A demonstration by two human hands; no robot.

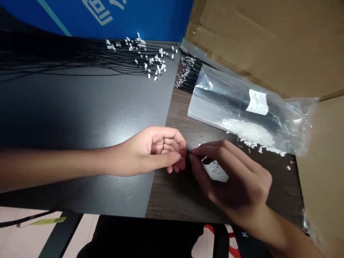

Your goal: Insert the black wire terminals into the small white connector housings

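My right hand [236,175] pinches a thin black wire [189,152] between thumb and fingertips. The wire's bare metal end points left, at the fingertips of my left hand [158,150]. That left hand is curled palm up, its thumb and forefinger closed near the wire's tip. A tiny pale bit shows at the thumb tip, too small to name for sure. Up and to the right lies a clear plastic bag [209,107] of black wires, their metal terminals [185,71] sticking out of its left end. Small white connector housings [249,134] are heaped against the bag.
Black wires [88,59] with white connectors [156,64] on their ends lie along the back left, on a grey mat [80,107]. Cardboard [268,43] borders the back and right of the wooden table [172,200]. Behind the wires stands a blue panel [150,18].
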